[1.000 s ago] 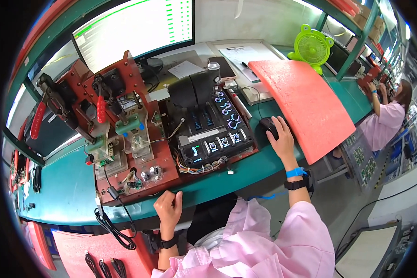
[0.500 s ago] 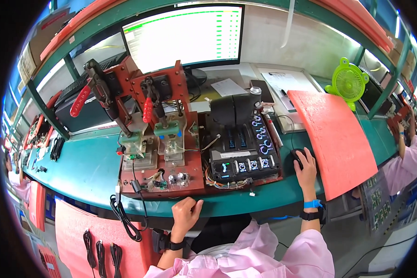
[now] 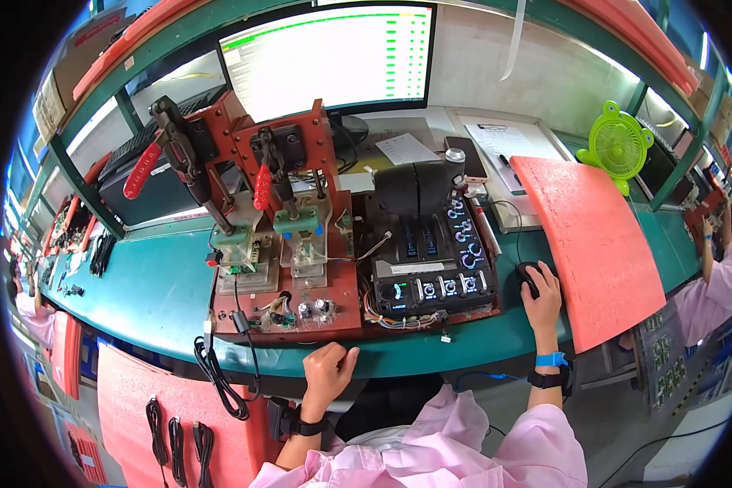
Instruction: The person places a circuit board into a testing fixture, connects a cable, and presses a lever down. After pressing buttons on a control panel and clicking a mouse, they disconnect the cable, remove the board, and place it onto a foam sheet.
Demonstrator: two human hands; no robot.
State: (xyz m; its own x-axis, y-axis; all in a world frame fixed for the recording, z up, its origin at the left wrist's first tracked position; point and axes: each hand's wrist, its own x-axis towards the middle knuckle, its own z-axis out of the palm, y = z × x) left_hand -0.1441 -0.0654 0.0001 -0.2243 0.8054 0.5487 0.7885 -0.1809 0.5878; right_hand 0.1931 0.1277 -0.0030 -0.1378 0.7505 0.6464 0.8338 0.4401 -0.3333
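Note:
My right hand (image 3: 542, 299) rests over a black computer mouse (image 3: 529, 279), its fingers curved round it, on the green bench right of a black control panel (image 3: 431, 268) with lit knobs. My left hand (image 3: 329, 372) lies loosely fisted at the bench's front edge, with nothing seen in it. Ahead of it stands a red test fixture (image 3: 346, 313) with two toggle clamps. The red-handled clamps (image 3: 263, 185) press down over clear blocks that hold small circuit boards. A black cable (image 3: 211, 374) hangs off the fixture's front. Behind, a monitor (image 3: 325, 69) shows a list with green marks.
Pink foam sheets lie at right (image 3: 594, 252) and lower left (image 3: 195, 423), the latter with several coiled cables (image 3: 177, 447). A green fan (image 3: 618, 146), a clipboard (image 3: 504, 146) and a phone (image 3: 466, 159) stand farther back. Another person's pink sleeve (image 3: 712, 289) shows at far right.
The whole view has shifted slightly. A small pale box now shows at the monitor's upper left. Both hands keep their places, the right still on the mouse.

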